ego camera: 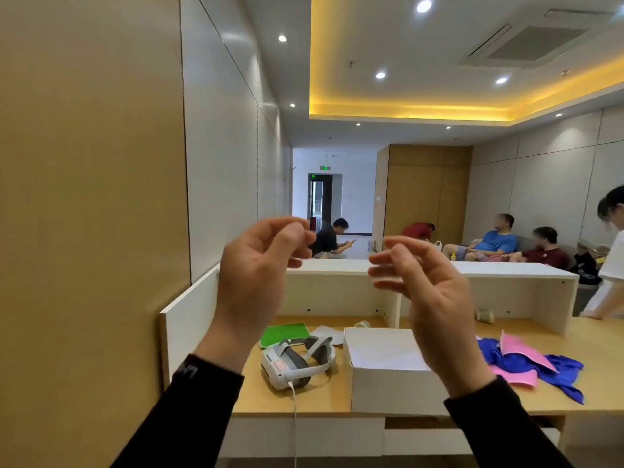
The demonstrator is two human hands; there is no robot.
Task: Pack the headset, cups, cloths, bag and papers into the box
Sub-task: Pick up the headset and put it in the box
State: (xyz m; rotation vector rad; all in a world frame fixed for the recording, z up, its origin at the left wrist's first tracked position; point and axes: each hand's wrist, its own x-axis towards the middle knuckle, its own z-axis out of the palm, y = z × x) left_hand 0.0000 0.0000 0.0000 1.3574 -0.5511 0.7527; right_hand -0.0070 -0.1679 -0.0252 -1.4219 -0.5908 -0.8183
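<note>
A white box (388, 376) stands on the wooden desk (324, 396), its top closed. Left of it lies a white and grey headset (293, 363) with a white cable hanging over the desk's front edge. Behind the headset are a green cloth (283, 332) and a pale paper (326, 334). A pale cup (361, 324) lies behind the box, another cup (484, 315) farther right. Blue cloth (560, 369) and pink cloth (523, 349) lie right of the box. My left hand (263, 282) and right hand (425, 298) are raised above the desk, fingers loosely curled, both holding nothing.
A white shelf unit (337, 268) with a vertical divider backs the desk. A tan wall panel (84, 197) is close on the left. A person in white (611, 265) leans on the desk at far right. Several people sit in the room behind.
</note>
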